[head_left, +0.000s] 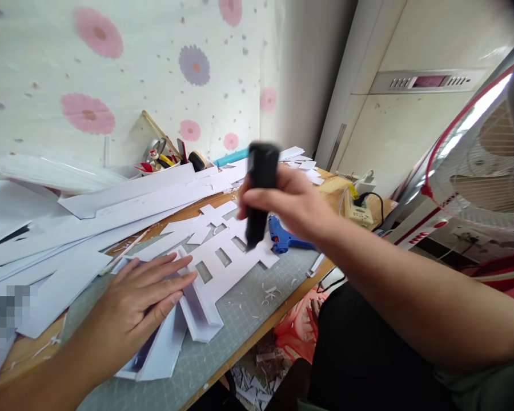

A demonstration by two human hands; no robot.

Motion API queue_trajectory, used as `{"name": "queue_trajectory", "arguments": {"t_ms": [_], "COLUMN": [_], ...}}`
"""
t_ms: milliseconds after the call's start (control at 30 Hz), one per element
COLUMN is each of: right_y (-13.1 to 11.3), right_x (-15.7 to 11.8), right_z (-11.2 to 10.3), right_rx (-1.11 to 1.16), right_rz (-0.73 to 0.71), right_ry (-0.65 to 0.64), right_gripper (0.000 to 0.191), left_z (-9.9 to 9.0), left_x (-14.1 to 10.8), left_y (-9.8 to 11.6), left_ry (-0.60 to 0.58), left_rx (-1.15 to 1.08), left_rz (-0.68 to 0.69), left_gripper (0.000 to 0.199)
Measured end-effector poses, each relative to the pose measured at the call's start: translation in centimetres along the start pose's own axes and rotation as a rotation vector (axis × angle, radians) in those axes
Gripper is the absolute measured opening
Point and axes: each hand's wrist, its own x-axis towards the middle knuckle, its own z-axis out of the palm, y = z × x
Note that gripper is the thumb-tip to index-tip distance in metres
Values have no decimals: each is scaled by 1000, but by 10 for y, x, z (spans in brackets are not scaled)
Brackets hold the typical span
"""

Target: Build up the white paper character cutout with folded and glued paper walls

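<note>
Wooden table [332, 188], grey mat [257, 308], flowered wall [154, 74], fan [488, 165], black object [263, 162] clasped in right fingers [268, 200], left fingers [171, 282] spread on folded card [201, 311].

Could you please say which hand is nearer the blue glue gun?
Right: the right hand is raised near the glue gun; the left hand rests well left of it, on white pieces.

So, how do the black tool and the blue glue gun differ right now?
The black tool is gripped upright in the right hand; the blue glue gun lies unheld. The black tool looks straight and bar-like; the blue glue gun has an angled body. Both are partly covered, one by fingers, the other by the right arm.
</note>
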Motion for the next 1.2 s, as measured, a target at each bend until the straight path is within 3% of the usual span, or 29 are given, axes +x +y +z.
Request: {"name": "queue_trajectory", "arguments": {"t_ms": [67,133,200,300,433,567,800,1067,1200], "right_y": [-10,-10,1,27,50,53,63,72,68], "right_x": [-4,-12,-20,-30,-35,-37,-34,-32,-36], "right_z": [-27,-50,-62,-64,-56,-60,-85,-101,-110], "right_rx": [-254,-620,-1009,-1139,-1201,-1205,-1067,-890,-843], "right_rz": [-80,10,262,369,429,460,547,729,754], "right_ry": [72,-23,-376,-520,-557,-488,-151,-5,97], "right_gripper": [20,16,16,30,43,33,29,27,25], "left_z": [3,7,10,13,14,16,15,18,17], "left_x": [-2,-4,-5,-5,-5,-5,-6,-7,-7], "left_y": [-3,-6,-11,-18,-21,-17,-22,-17,-16], "left_ry": [9,11,1,-8,18,53,27,41,56], "left_rx": [8,16,33,71,84,95,104,77,61], "left_rz": [0,0,17,67,102,80,111,49,46], "left_gripper": [37,37,37,39,38,36,40,35,34]}}
